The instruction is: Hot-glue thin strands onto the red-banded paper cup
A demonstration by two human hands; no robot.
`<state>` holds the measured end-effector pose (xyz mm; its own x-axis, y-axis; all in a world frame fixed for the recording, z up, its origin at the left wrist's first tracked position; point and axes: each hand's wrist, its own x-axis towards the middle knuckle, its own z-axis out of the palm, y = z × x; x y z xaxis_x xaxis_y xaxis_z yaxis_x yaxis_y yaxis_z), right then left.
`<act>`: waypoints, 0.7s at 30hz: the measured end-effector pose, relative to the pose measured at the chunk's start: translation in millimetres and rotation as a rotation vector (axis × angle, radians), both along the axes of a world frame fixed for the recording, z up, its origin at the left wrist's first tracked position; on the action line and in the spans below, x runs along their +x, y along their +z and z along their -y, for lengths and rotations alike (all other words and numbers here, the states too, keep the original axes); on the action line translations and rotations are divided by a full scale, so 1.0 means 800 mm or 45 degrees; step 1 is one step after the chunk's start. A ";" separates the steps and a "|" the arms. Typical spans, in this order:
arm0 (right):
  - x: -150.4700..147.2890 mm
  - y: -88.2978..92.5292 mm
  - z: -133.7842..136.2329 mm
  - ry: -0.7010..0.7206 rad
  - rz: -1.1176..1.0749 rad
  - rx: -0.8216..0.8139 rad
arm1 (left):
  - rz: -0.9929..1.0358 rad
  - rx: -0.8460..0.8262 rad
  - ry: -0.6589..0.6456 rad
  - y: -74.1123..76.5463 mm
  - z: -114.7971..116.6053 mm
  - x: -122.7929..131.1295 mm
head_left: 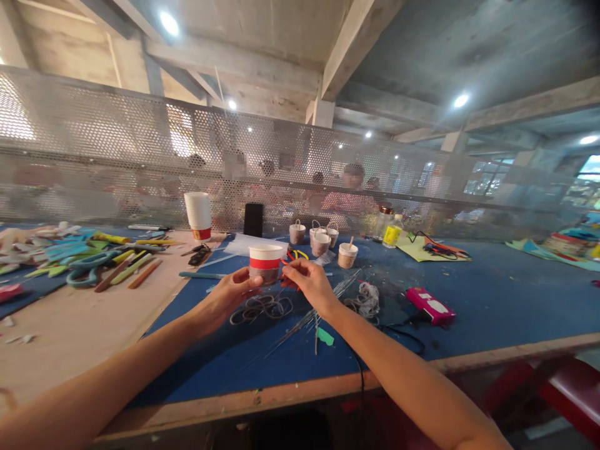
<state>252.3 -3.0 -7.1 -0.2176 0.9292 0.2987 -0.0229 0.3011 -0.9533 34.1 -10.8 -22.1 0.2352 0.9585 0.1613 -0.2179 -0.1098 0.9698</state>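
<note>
A paper cup (264,262) with a white rim, a red band and a brownish lower part is held upright above the blue mat (197,356). The person's left hand (233,292) grips it low on its left side, thumb and fingers closed on the brownish part. The right hand (308,282) is at the cup's right side, its fingertips drawn close together; whether they pinch something, such as a cord end, cannot be told at this size. The cup looks very light, with thin walls likely to dent under a hard squeeze; the lower part, perhaps wrapped in cord, should give a firmer, less slippery hold than the smooth rim. Just below the cup lies a loose coil of cord (260,310), and to its lower right are thin clear strips (304,322) and a green scrap (325,336). Behind it to the right stands a small handled cup (297,233); behind it to the left, a stack of white cups (199,212). Well to the cup's right lies a magenta device (431,306).
</note>
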 end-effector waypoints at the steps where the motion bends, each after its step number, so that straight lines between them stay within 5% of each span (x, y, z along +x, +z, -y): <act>1: 0.000 0.000 0.000 -0.006 0.006 0.000 | -0.001 -0.001 -0.002 0.000 0.000 0.000; 21: 0.003 -0.008 -0.008 -0.051 0.052 0.041 | 0.008 -0.035 -0.054 0.000 0.002 0.000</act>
